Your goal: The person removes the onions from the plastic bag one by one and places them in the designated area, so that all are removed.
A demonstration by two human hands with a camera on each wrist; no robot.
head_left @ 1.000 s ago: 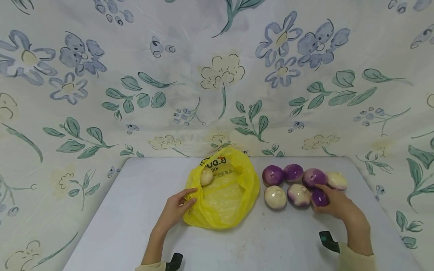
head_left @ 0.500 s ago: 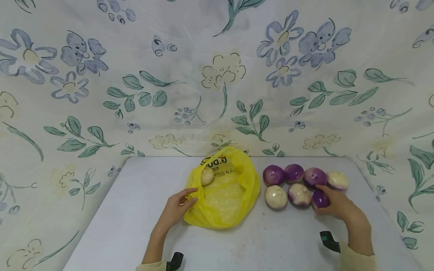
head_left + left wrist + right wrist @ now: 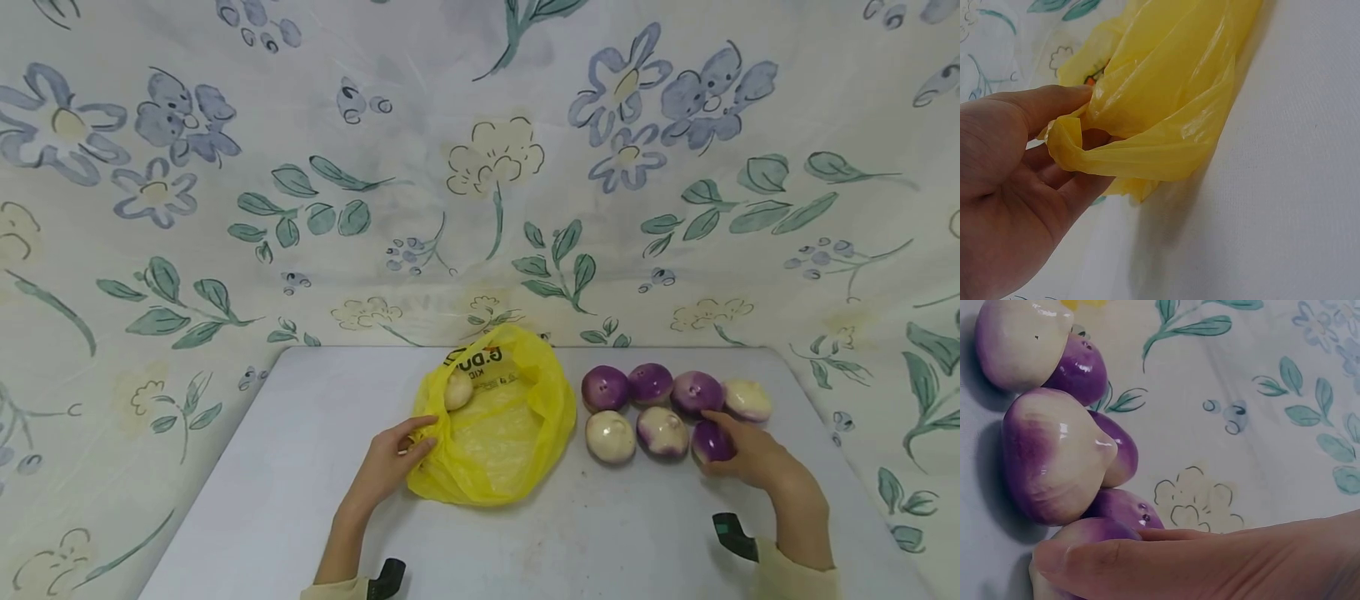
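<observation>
My left hand (image 3: 386, 465) pinches the left rim of a yellow plastic bag (image 3: 498, 471), whose mouth gapes upward. In the left wrist view, thumb and fingers close on a fold of that bag (image 3: 1166, 106). One pale turnip (image 3: 458, 390) lies inside the bag, near its left side. At the right, my right hand (image 3: 761, 458) grips a purple-and-white turnip (image 3: 712, 442), the front-right one of a cluster. The right wrist view has the thumb across this turnip (image 3: 1094, 529); the other fingers are mostly hidden there.
Several glossy purple-and-white turnips stand close together in two rows, among them a pale one (image 3: 610, 437) beside the bag and another (image 3: 746, 400) at the far right. A white table (image 3: 540, 550) bears everything. Flowered cloth (image 3: 420, 250) hangs behind its back edge.
My right hand and the turnip in it have shifted slightly to the right, opening a small gap to the neighbouring turnip. The left hand and the bag have stayed put.
</observation>
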